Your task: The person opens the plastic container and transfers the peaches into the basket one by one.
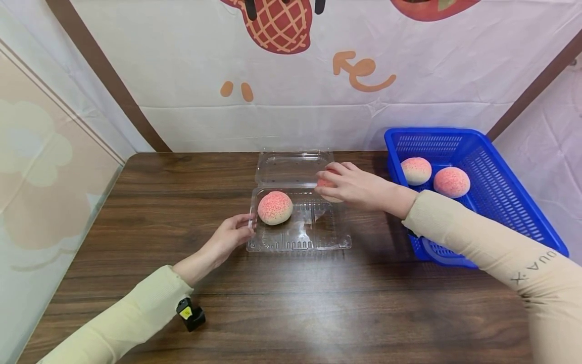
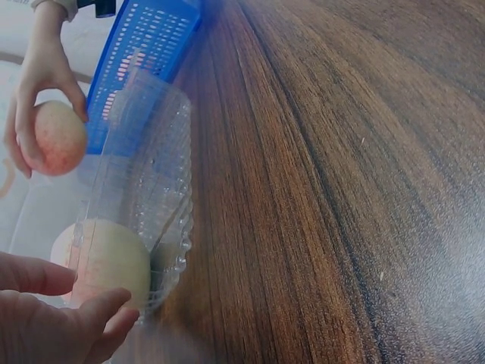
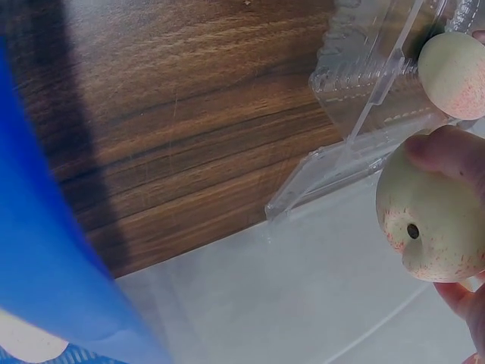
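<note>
One peach (image 2: 64, 139) is gripped in our right hand (image 1: 356, 187), over the clear container's (image 1: 300, 247) far right, rightward of the resting peach (image 1: 275, 208); our left hand (image 1: 231, 233) pinches the container's left edge.

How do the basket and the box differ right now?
The basket is blue; the box is clear. The basket looks larger than the box. The basket shows two peaches; the box has one peach resting inside. The box's lid is open; the basket shows none. Both stand on the table.
</note>
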Motion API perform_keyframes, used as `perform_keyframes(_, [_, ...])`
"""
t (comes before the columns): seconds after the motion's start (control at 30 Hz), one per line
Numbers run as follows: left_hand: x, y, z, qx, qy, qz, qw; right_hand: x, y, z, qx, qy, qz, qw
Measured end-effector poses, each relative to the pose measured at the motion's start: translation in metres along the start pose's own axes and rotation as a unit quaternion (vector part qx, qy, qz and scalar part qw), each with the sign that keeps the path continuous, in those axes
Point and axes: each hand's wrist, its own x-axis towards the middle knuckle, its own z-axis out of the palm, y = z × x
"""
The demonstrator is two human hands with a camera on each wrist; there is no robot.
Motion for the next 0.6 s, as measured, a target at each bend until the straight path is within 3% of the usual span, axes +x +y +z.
perform_keyframes(0.6, [0.0006, -0.0011, 0.0005, 0.001, -0.001, -0.001, 1.0, -0.0047, 0.0038, -0.0057, -0.001, 0.009, 0.005, 0.9999])
